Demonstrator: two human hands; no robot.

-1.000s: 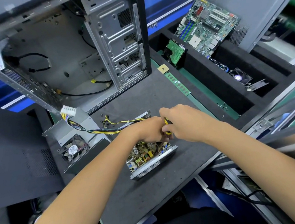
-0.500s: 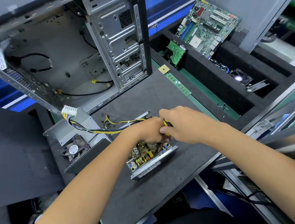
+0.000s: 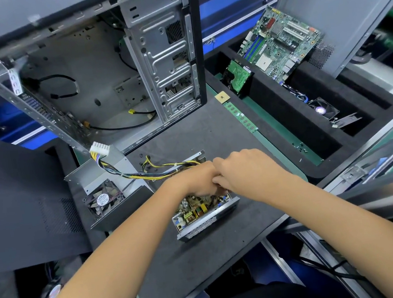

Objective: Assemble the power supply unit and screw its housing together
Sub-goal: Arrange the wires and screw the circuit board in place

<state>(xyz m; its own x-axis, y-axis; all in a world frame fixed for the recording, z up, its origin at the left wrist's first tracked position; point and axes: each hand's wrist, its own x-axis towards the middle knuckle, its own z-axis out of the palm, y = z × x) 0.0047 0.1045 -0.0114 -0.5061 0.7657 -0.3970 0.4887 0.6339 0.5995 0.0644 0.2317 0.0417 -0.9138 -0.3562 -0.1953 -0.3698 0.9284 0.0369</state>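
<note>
both hands, left hand (image 3: 196,181) & right hand (image 3: 245,171), curl together over the open grey psu tray w/ green circuit board (image 3: 200,211), centre-near mat; grip contents hidden, can't tell; probably seating a screw.

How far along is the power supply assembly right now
Done: the circuit board sits in the housing base. In hand: the left hand and right hand meet over the board; what they hold is hidden. Left: the cover with the fan lies apart to the left, and loose screws wait on the mat.
</note>
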